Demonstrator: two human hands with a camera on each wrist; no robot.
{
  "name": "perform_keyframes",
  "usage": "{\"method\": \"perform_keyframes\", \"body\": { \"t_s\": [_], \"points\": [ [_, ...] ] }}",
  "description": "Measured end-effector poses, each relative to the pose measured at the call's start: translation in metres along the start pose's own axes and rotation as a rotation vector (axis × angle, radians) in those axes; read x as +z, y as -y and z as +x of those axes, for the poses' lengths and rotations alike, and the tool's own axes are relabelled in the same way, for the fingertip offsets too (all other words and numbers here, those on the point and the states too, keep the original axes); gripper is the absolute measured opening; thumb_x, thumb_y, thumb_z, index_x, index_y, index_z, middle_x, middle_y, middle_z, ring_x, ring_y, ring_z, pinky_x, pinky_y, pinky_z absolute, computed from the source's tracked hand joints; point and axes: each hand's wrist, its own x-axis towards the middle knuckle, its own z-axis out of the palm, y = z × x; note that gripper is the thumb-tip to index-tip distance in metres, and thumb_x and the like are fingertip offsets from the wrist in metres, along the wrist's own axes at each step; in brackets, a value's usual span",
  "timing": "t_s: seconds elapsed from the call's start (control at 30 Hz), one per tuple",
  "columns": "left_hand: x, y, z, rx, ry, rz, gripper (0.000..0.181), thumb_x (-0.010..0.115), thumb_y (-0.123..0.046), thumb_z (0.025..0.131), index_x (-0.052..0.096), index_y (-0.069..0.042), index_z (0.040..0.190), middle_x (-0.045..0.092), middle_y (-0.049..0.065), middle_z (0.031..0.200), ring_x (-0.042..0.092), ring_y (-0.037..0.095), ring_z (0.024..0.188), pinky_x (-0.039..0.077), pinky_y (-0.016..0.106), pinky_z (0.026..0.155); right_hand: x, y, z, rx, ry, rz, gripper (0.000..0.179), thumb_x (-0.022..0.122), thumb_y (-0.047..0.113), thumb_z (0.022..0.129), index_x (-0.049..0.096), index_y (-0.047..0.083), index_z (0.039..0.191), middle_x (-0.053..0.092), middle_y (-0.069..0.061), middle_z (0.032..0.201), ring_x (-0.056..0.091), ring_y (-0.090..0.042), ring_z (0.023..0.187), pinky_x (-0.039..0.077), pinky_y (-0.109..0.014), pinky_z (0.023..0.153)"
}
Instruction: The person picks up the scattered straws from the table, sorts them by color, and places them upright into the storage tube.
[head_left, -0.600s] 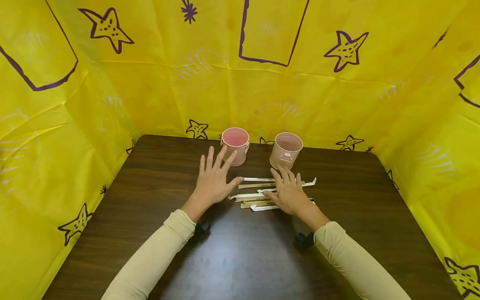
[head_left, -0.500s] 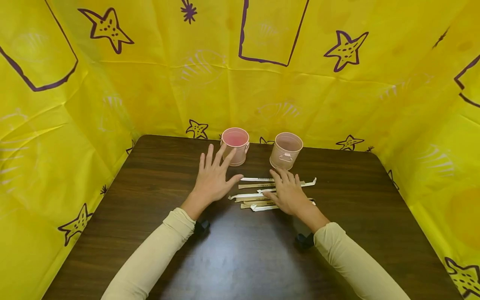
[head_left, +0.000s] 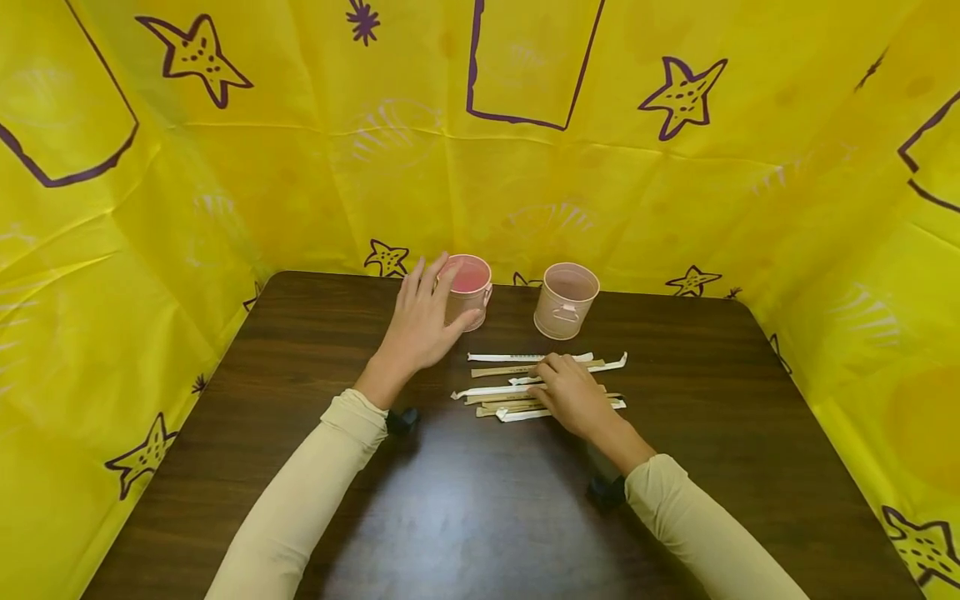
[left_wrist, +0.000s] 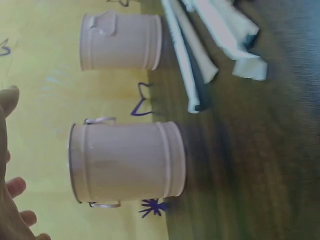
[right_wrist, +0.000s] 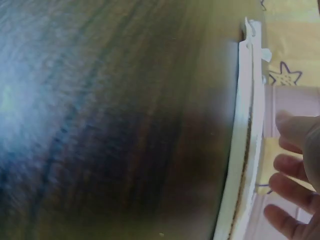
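Note:
A loose row of paper-wrapped straws (head_left: 510, 390), some white and some brown, lies across the table. My right hand (head_left: 576, 398) hovers over their right half with its fingers loosely bent, hiding part of them. In the right wrist view, a gap shows between its fingers and the straws (right_wrist: 246, 130). My left hand (head_left: 422, 329) is spread beside the left pink bucket (head_left: 474, 277), its fingers near the rim and covering part of the side. From the left wrist view, the fingers stand apart from that bucket (left_wrist: 125, 161). Neither hand holds anything.
A second pink bucket (head_left: 566, 304) with small side handles stands upright to the right of the first, behind the straws. Yellow cloth (head_left: 300, 167) with starfish drawings hangs around the back and sides of the dark wooden table (head_left: 465, 517).
My left hand has moved up and forward to the left bucket, its fingers closer together. My right hand's fingers have bent and drawn back over the straws. The head view has shifted slightly.

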Motion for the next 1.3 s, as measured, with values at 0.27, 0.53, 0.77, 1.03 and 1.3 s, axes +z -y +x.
{"method": "perform_keyframes", "body": {
  "t_s": [0.27, 0.53, 0.77, 1.03, 1.3],
  "points": [
    [-0.006, 0.005, 0.031, 0.005, -0.053, -0.142, 0.081, 0.061, -0.056, 0.097, 0.029, -0.018, 0.16, 0.027, 0.01, 0.167, 0.019, 0.033, 0.156, 0.018, 0.053, 0.128, 0.009, -0.002, -0.001, -0.012, -0.036, 0.022, 0.019, 0.079, 0.019, 0.09, 0.073, 0.009, 0.105, 0.068, -0.005, 0.102, 0.064, -0.026, 0.095, 0.053, -0.042, 0.087],
    [-0.001, 0.009, 0.05, -0.073, -0.048, -0.264, 0.085, 0.072, -0.053, 0.091, 0.035, -0.015, 0.158, 0.034, 0.008, 0.163, 0.025, 0.029, 0.152, 0.027, 0.05, 0.125, 0.02, -0.003, -0.003, -0.006, -0.047, 0.059, 0.017, 0.078, 0.021, 0.091, 0.074, 0.011, 0.103, 0.067, -0.004, 0.102, 0.064, -0.026, 0.096, 0.054, -0.042, 0.087],
    [0.013, 0.019, 0.06, -0.192, -0.045, -0.33, 0.091, 0.076, -0.057, 0.085, 0.036, -0.017, 0.157, 0.037, 0.008, 0.161, 0.028, 0.028, 0.15, 0.031, 0.049, 0.123, 0.025, -0.002, -0.002, 0.01, -0.021, 0.067, 0.016, 0.076, 0.022, 0.092, 0.075, 0.011, 0.104, 0.067, -0.005, 0.103, 0.063, -0.026, 0.096, 0.054, -0.041, 0.088],
    [0.029, 0.028, 0.063, -0.297, -0.019, -0.47, 0.099, 0.082, -0.057, 0.078, 0.036, -0.016, 0.156, 0.039, 0.012, 0.157, 0.035, 0.031, 0.144, 0.039, 0.055, 0.116, 0.023, 0.002, -0.002, 0.021, -0.025, 0.093, 0.009, 0.078, 0.017, 0.091, 0.073, 0.011, 0.096, 0.065, -0.004, 0.098, 0.063, -0.024, 0.092, 0.055, -0.039, 0.084],
    [0.04, 0.03, 0.065, -0.328, -0.003, -0.516, 0.104, 0.085, -0.057, 0.075, 0.035, -0.015, 0.157, 0.042, 0.013, 0.155, 0.042, 0.033, 0.14, 0.042, 0.055, 0.113, 0.022, 0.002, 0.0, 0.031, -0.024, 0.089, 0.01, 0.078, 0.012, 0.089, 0.069, 0.013, 0.088, 0.063, -0.001, 0.093, 0.063, -0.021, 0.088, 0.054, -0.038, 0.081]
  ]
}}
